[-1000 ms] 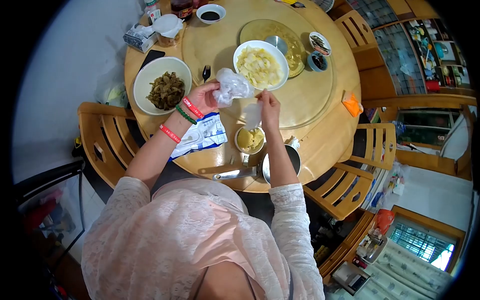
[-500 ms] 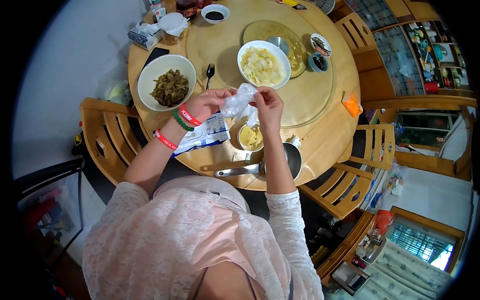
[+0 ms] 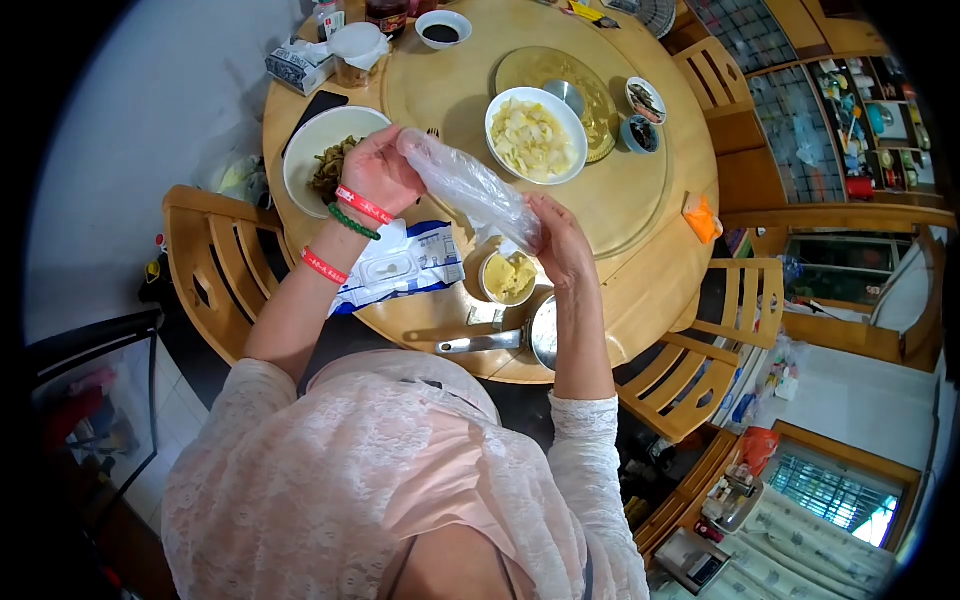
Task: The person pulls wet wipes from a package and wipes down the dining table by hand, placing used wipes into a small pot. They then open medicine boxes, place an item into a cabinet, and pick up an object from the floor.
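A thin clear plastic bag [image 3: 470, 185] is stretched between my two hands above the table. My left hand [image 3: 380, 178] grips its upper left end, in front of the white bowl of brown food [image 3: 306, 150]. At the lower right end my right hand [image 3: 563, 238] pinches the plastic. Behind the bag stands a white bowl of pale yellow slices [image 3: 537, 135]. Below it are a small bowl of yellow mash [image 3: 508, 277] and a blue and white wipes packet [image 3: 400, 265].
A saucepan [image 3: 543, 335] sits at the near edge, its handle pointing left. Further back are a glass tray [image 3: 603, 130], a bowl of dark sauce [image 3: 443, 30], a jar [image 3: 357, 55] and a tissue box [image 3: 297, 68]. An orange packet [image 3: 702, 218] lies at right.
The crumpled plastic is now pulled out into a long shape. My right hand has moved right and down, while my left hand has moved slightly up and left.
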`<state>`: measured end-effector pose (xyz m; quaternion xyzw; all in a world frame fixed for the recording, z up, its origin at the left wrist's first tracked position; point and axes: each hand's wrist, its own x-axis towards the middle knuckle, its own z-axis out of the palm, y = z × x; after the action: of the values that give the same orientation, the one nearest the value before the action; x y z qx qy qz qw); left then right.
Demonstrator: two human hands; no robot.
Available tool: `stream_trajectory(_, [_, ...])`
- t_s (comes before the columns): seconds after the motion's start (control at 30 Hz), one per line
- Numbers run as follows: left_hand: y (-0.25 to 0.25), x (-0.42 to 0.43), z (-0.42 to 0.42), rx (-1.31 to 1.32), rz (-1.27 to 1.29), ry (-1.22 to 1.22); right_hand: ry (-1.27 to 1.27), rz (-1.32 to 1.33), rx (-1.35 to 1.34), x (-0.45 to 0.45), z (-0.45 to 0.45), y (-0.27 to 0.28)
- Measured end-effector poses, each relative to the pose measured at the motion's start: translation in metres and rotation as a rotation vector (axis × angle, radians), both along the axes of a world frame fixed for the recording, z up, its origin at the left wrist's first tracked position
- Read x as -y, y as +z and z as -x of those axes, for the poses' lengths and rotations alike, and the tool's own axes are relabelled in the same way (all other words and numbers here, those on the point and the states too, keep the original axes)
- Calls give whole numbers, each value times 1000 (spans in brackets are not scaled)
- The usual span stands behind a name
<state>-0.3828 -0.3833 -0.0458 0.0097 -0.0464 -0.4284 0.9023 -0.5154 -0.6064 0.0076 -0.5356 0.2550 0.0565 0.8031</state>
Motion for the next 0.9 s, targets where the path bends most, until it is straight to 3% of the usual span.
stream_trajectory(0.07, [2, 0, -6, -3, -48, 31, 54, 23, -35, 8, 4, -6])
stream_trajectory(0.13, [5, 2, -10, -181, -172, 69, 108, 47, -67, 12, 6, -1])
stream_trajectory(0.2, [7, 4, -15, -171, -204, 73, 42, 47, 106, 16, 8, 9])
stream_trajectory(0.27, [5, 7, -20, -160, -236, 78, -39, 92, 106, 25, 6, 11])
stream_trajectory(0.33, [-2, 9, -21, -114, -40, 34, 16, 268, 110, 46, 8, 0])
stream_trajectory(0.5, [-7, 26, -19, -5, 139, -24, 94, 465, 15, 65, -9, -18])
stream_trajectory(0.57, [-8, 34, -24, -19, 223, -54, 120, 886, 87, 71, -23, -24])
stream_trajectory(0.6, [-5, 36, -27, 21, 197, -81, 123, 884, 85, 73, -30, -22])
stream_trajectory(0.67, [-2, 43, -32, 57, 169, -105, 92, 1295, 188, 81, -46, -17])
stream_trajectory(0.9, [-8, 60, -49, 15, -9, -13, 119, 1349, 206, 101, -78, -19])
